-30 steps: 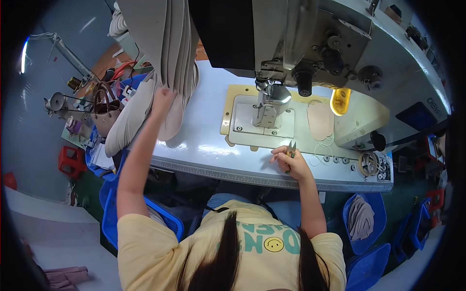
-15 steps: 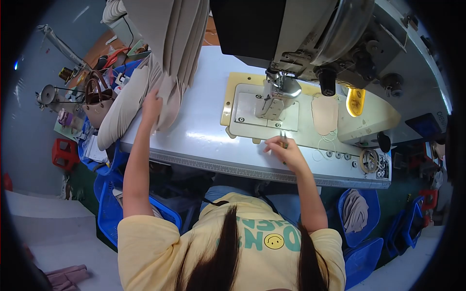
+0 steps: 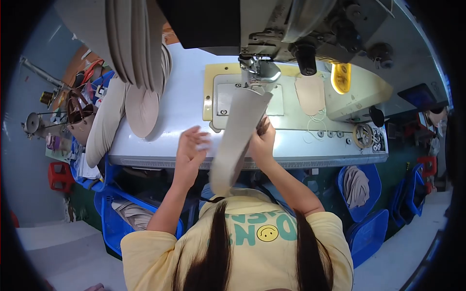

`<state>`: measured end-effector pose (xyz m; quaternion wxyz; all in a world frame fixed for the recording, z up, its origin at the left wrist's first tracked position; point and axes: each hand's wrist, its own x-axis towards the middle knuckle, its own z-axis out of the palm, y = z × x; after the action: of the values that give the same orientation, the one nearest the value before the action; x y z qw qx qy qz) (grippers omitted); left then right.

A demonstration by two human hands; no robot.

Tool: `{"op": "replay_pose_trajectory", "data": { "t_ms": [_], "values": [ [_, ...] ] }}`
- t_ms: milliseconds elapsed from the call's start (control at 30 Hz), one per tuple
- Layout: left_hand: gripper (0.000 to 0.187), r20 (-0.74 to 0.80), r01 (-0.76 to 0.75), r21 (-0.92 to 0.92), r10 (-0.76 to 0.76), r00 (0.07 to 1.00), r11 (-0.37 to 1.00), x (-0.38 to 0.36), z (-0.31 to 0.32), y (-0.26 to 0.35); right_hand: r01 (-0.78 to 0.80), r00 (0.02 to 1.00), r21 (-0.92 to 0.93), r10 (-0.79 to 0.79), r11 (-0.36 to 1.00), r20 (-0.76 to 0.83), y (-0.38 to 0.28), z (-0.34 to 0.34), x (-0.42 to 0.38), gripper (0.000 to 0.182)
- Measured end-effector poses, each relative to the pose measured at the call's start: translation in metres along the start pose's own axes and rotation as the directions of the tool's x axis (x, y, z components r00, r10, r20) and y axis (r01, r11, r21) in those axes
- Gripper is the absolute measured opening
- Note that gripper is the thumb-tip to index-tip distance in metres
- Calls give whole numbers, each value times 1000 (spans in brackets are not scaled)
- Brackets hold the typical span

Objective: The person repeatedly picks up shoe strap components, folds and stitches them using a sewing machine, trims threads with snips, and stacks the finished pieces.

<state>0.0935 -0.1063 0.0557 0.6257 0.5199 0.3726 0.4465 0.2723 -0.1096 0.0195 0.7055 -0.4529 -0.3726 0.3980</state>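
Observation:
A long beige fabric piece (image 3: 235,131) hangs in front of the sewing machine's needle area (image 3: 255,80), its top end close to the presser foot. My right hand (image 3: 262,140) is closed on the piece's right edge; a small dark item shows at its fingers. To the left of the piece, my left hand (image 3: 193,148) is raised with its fingers apart and slightly blurred, holding nothing. Stacked beige pieces (image 3: 143,109) lie on the table's left part, and more hang above them.
A beige oval piece (image 3: 310,94) and loose thread lie right of the needle plate. Bobbins (image 3: 330,134) and a tape roll (image 3: 363,135) are near the table's right end. Blue baskets (image 3: 361,194) with fabric stand below, and a brown handbag (image 3: 81,116) is at the left.
My left hand has left the stack and moved right. A beige piece is now in front of the machine, with my right hand on it. The view has shifted somewhat.

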Motion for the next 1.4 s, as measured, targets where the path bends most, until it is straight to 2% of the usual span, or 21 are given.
{"op": "replay_pose_trajectory", "data": {
  "t_ms": [33,100,133,167,200,300,400,467,500,567,600,633,733,767,833,867,967,1033,1167,1267,1400],
  "values": [
    [44,-59,-206,267,229,972,941,3,4,1,95,994,17,-94,995,-60,-7,-1,-2,17],
    [45,98,-479,511,505,857,714,7,17,8,245,962,-36,-248,969,-112,-17,-6,-4,11],
    [45,202,-588,596,607,769,546,9,26,15,293,952,-70,-298,954,-76,-17,-9,-5,12],
    [46,331,-686,582,643,690,437,14,39,23,341,938,-101,-346,935,-35,-16,-12,-5,12],
    [49,340,-719,552,673,657,422,19,57,28,389,920,-131,-392,912,11,-16,-15,-4,13],
    [50,301,-710,531,680,668,462,37,88,26,565,821,-231,-567,792,61,-38,-14,0,19],
    [38,287,-691,497,652,702,525,54,93,15,548,834,-312,-536,776,132,-54,-25,0,25],
    [27,290,-670,471,617,732,574,59,86,15,590,802,-465,-546,660,242,-61,-36,3,24],
    [13,253,-659,501,634,731,560,61,86,18,381,921,-493,-371,782,122,-60,-39,-1,19],
    [11,278,-441,455,347,896,774,62,75,24,418,908,-475,-377,774,185,-65,-41,6,17],
    [10,294,-308,435,190,937,846,63,71,26,439,898,-463,-381,770,219,-69,-42,10,18],
    [8,243,-220,388,131,961,895,63,70,21,362,931,-558,-263,747,253,-75,-46,11,17],
    [8,184,-40,216,-1,983,976,61,68,22,255,953,-512,-123,820,277,-77,-45,20,16],
    [8,170,-23,185,-9,985,982,60,67,22,158,966,-442,-45,883,255,-74,-44,22,13],
    [8,146,8,120,-26,989,993,58,67,20,10,978,-434,82,901,194,-81,-39,23,14],
    [8,148,-56,115,39,988,992,56,68,18,-63,976,-429,146,901,163,-84,-38,23,14],
    [8,196,-228,142,198,960,963,53,69,13,-109,975,-378,174,919,141,-81,-36,27,12],
    [8,288,-317,213,251,924,924,56,63,14,-78,969,-399,163,914,184,-77,-40,31,13],
    [8,360,-232,308,113,926,922,63,63,26,44,951,-520,123,853,283,-82,-46,34,15],
    [9,370,-198,413,35,928,889,66,63,33,223,913,-544,23,809,408,-93,-46,35,17],
    [10,349,-124,480,-59,935,869,74,64,32,221,921,-555,16,802,389,-85,-48,36,18]
  ]
}}
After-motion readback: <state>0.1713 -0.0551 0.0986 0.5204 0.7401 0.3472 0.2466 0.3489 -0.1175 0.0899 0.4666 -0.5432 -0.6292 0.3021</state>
